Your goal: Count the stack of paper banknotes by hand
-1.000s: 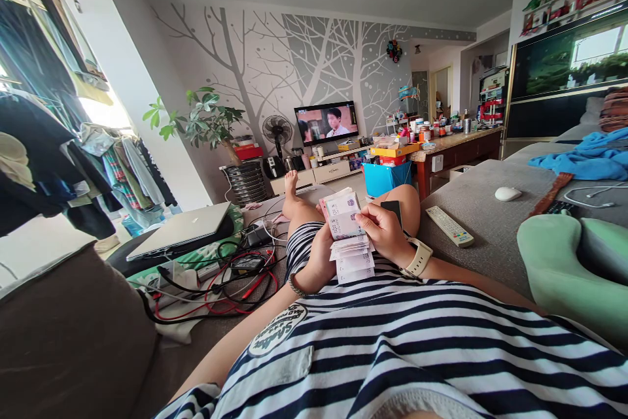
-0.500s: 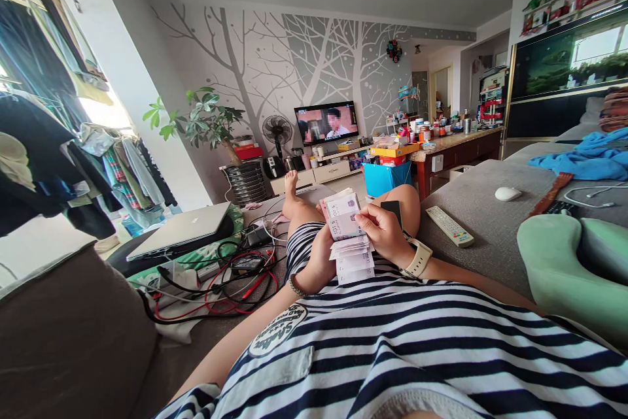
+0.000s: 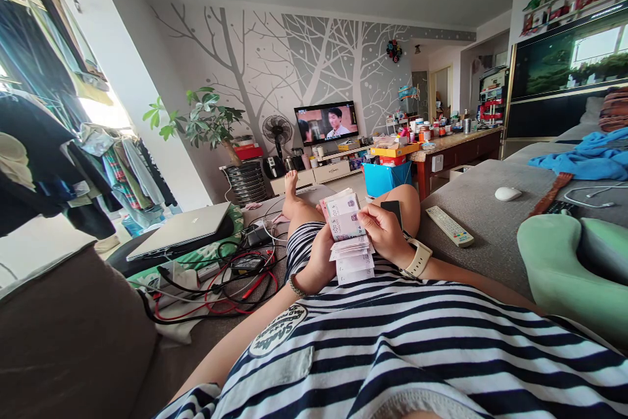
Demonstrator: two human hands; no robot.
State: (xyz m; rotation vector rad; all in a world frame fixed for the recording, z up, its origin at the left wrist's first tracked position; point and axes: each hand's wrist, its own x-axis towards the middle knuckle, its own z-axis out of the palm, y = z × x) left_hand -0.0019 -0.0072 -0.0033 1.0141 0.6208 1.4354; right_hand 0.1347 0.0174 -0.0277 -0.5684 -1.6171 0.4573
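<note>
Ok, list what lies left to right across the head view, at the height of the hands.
Laptop → tangle of cables → left hand → banknotes → right hand → remote control → computer mouse → green cushion.

views 1 | head-worn | faces forward-down over torso (image 3: 392, 347) | banknotes (image 3: 343, 221) near | television (image 3: 326, 122) far

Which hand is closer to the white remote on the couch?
Right. The right hand holds the banknotes on the side toward the remote, not touching it. The left hand grips the stack from the other side, farther away.
</note>
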